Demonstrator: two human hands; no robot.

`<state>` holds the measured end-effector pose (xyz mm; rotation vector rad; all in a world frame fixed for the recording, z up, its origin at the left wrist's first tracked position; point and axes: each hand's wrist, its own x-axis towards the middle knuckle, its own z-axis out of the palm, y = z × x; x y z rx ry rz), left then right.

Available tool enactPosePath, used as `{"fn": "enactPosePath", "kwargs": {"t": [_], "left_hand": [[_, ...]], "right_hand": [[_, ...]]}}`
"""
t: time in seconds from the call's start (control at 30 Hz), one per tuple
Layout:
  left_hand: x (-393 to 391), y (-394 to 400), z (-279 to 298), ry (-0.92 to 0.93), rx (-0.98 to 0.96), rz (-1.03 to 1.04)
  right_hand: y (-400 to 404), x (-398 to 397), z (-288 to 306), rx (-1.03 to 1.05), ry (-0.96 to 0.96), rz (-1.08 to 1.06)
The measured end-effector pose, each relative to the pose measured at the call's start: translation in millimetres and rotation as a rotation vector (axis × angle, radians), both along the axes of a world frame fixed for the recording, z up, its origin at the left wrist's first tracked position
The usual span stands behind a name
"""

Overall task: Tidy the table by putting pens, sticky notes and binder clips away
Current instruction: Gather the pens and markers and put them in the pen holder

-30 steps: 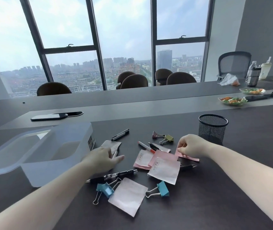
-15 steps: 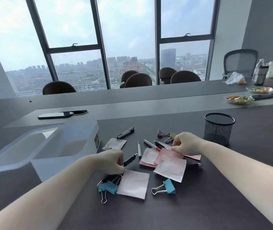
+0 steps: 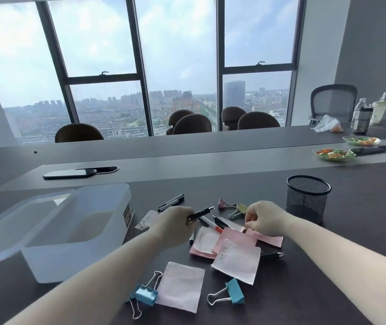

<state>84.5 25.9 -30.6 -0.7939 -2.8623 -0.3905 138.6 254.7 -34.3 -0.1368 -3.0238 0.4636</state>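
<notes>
My left hand [image 3: 175,225] grips a black pen [image 3: 201,213] lifted off the dark table, its tip pointing right. My right hand [image 3: 265,219] pinches the edge of a pink sticky note [image 3: 268,239]. Between and below the hands lie more pink and white sticky notes [image 3: 235,260], a white-and-red pen [image 3: 210,224], another black pen [image 3: 170,202] and blue binder clips [image 3: 235,294]. Pink and gold binder clips [image 3: 233,207] lie just behind my right hand. A black mesh pen cup [image 3: 308,198] stands to the right. A translucent open box [image 3: 77,233] sits on the left.
The box's lid [image 3: 11,221] hangs open to the left. A phone [image 3: 70,173] lies further back on the grey table strip. Plates of food [image 3: 333,154], bottles [image 3: 361,118] and chairs stand at the far side and right.
My left hand picked up the black pen from beside the blue clips and raised it toward the middle. My right hand stayed on the pink note.
</notes>
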Motion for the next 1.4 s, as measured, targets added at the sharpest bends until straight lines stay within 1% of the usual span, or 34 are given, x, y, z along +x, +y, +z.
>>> {"fn": "enactPosePath", "kwargs": {"t": [0.1,0.2,0.3,0.47,0.57,0.73,0.83,0.93,1.0,1.1,1.17,1.27,1.33,1.4], "left_hand": [[-8.9,33.2,4.5,-0.002,-0.029,-0.075],[-23.0,56.3,4.2,-0.02,-0.121,-0.138],[-31.5,70.0,0.7,-0.085,-0.256,-0.206],[-42.6,76.8,-0.6,-0.212,-0.317,-0.307],[-49.5,75.3,-1.9,-0.193,-0.367,-0.333],[-56.3,59.6,-0.8,-0.135,-0.356,-0.349],[-66.8,35.7,4.2,-0.101,-0.362,-0.305],[-70.6,8.2,12.8,-0.047,-0.382,-0.21],[-66.8,-8.9,20.3,0.009,-0.449,-0.132],[-62.5,-29.8,26.6,0.124,-0.602,-0.011],[-62.3,-41.0,25.8,0.12,-0.632,0.045],[-65.2,-50.7,22.2,0.016,-0.591,0.141],[-65.7,-51.2,24.4,-0.029,-0.529,0.177],[-65.0,-47.6,29.9,-0.055,-0.425,0.195]], "right_hand": [[4.5,-2.9,-4.4,0.0,-0.001,0.015],[8.1,-7.1,-5.0,-0.02,0.019,0.01],[11.7,-11.5,-4.9,-0.045,0.041,0.005],[12.4,-15.1,-6.2,-0.11,0.041,0.015],[10.3,-16.0,-8.2,-0.13,0.03,0.019],[11.4,-16.9,-10.4,-0.175,0.029,0.003],[12.2,-17.5,-8.9,-0.2,0.031,-0.011],[7.1,-18.2,-5.7,-0.201,0.027,-0.009],[-1.3,-19.7,-3.2,-0.21,0.018,-0.003],[-20.9,-25.3,-0.3,-0.204,-0.016,0.023],[-36.9,-33.7,1.4,-0.171,-0.054,0.046],[-57.9,-48.3,0.8,-0.102,-0.087,0.068],[-69.2,-55.0,1.3,-0.016,-0.113,0.066],[-75.1,-60.5,0.7,0.068,-0.122,0.061]]}}
